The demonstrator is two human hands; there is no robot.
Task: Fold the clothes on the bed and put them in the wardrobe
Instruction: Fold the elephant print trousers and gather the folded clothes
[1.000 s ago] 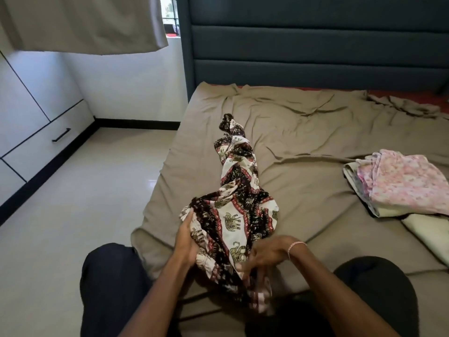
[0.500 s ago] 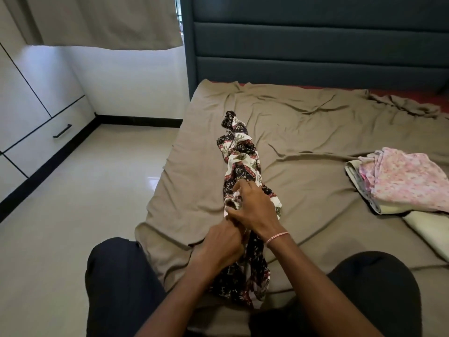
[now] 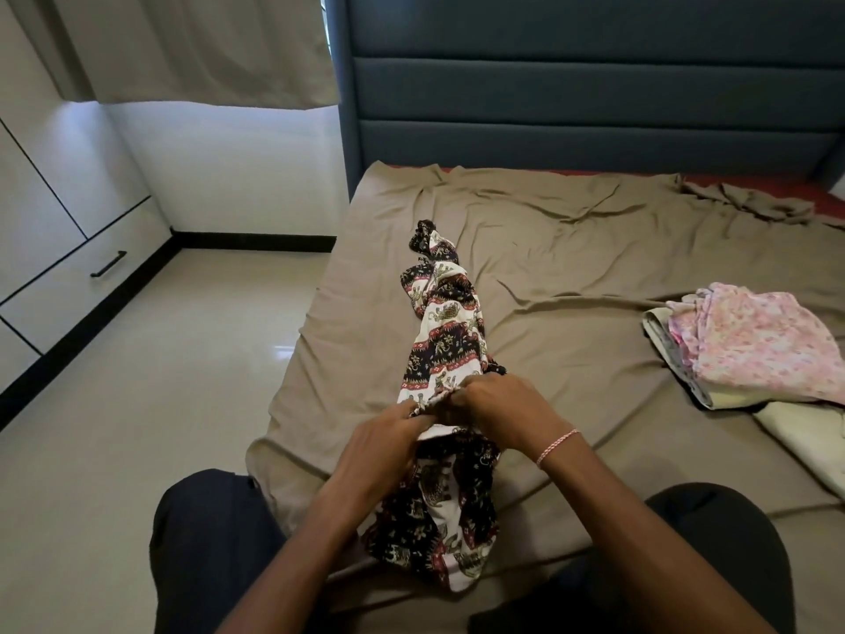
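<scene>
A black, white and red elephant-print garment (image 3: 446, 327) lies bunched in a long twist down the brown bed sheet (image 3: 571, 267), its near end hanging over the bed edge between my knees. My left hand (image 3: 382, 443) grips the cloth from the left, fingers curled into it. My right hand (image 3: 496, 404), with a pink thread band at the wrist, pinches the same gathered edge just to the right. Both hands meet at the garment's middle.
A folded pink floral piece (image 3: 754, 340) tops a small pile at the bed's right side, with a cream cloth (image 3: 804, 441) beside it. White wardrobe doors and a drawer with a black handle (image 3: 107, 264) stand at left across the tiled floor (image 3: 160, 382). A dark headboard (image 3: 594, 84) is behind.
My hands moved from the garment's spread lower part up to its middle and came together there, gathering the cloth into a narrower bunch.
</scene>
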